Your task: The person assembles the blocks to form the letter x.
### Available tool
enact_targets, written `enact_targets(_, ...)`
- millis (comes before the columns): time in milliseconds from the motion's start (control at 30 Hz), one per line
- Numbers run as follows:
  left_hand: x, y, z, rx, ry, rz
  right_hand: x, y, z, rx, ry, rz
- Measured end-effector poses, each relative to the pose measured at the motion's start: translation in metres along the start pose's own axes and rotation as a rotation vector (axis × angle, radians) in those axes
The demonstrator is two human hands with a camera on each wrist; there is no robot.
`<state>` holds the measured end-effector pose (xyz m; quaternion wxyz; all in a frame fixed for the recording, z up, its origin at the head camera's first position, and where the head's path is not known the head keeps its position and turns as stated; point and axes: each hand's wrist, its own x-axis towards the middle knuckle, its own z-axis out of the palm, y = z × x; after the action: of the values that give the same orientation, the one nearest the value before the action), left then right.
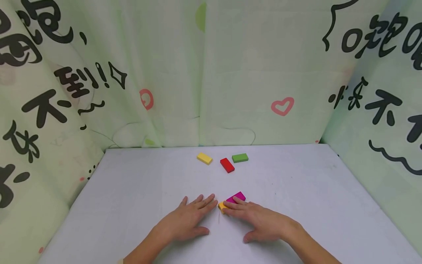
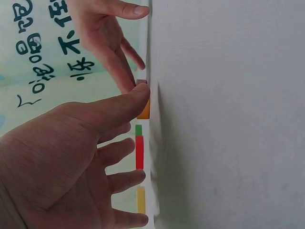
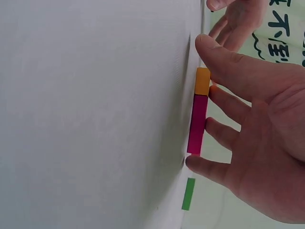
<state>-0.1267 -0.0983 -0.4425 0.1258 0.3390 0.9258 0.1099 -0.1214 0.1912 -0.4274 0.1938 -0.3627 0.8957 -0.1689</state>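
Fingers of your right grip (image 1: pixel 265 222) hide part of the orange block (image 3: pixel 202 81) and pink block (image 3: pixel 198 125) from your head camera, but your right wrist camera shows their sides in a row. Your left wrist camera sees the red block (image 2: pixel 139 152), green block (image 2: pixel 138 130) and yellow block (image 2: pixel 141 200); your right one sees only the green of these. Your left grip (image 1: pixel 191 218) is spread wide, palm down, holding nothing. Your right grip is spread too, pinching nothing. Its fingertips touch the orange and pink blocks, which lie under them on the worktop (image 1: pixel 148 183), near your left fingertips. The other three lie well ahead of both grips.
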Motion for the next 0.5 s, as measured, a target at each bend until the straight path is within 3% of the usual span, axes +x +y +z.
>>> enact_targets(500,-0.0001,-0.0047,-0.0022,0.021,-0.005,-0.009,-0.0008,0.0014,0.0027,-0.025,0.002,-0.018)
